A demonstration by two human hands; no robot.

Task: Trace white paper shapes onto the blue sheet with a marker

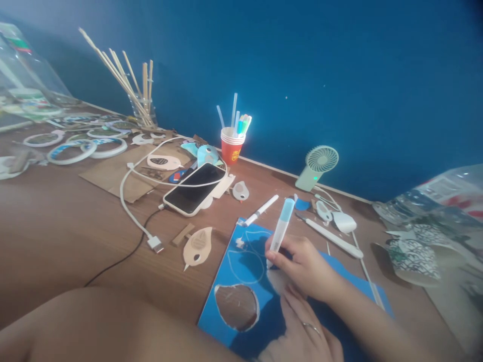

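Note:
My right hand [307,264] grips a white and light-blue marker [282,226], held upright with its lower end at the blue sheet [211,322]. My left hand [302,329], wearing a ring, lies flat with fingers stretched out on the sheet. Beneath its fingertips is a pale cut-out piece [277,281], mostly hidden by both hands. The marker's tip is beside the edge of this piece. White drop-shaped outlines [247,266] are drawn on the sheet, and a rounded hole cut through it shows the brown table [169,281].
Left of the sheet lie a bird-shaped cardboard cut-out [198,246], a phone [196,188] and a white USB cable [154,244]. Behind stand a red paper cup [230,148] with markers and a small green fan [317,163]. A white craft knife [332,237] rests to the right.

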